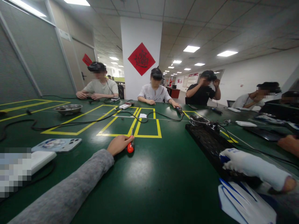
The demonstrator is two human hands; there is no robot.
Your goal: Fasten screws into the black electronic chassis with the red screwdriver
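Observation:
My left hand [119, 145], bare below a grey sleeve, is closed around a screwdriver [130, 148] with a red and black handle. Its thin shaft points away from me, close to the yellow tape. On the right, my right hand [247, 163] wears a white work glove with blue on it and reaches over the near part of a long black tray [198, 140]. Its fingers are bent down and partly hidden, so their grip does not show. Just below it lies a second white and blue glove [247, 202], loose on the green table [149, 186].
A phone [57, 145] and a white box [43, 160] lie at the left. Yellow tape rectangles [149, 136], black cables [70, 125] and a metal bowl [68, 109] are farther back. Another bowl [198, 120] stands near the tray. Several people sit around; one's hand [289, 145] is at far right.

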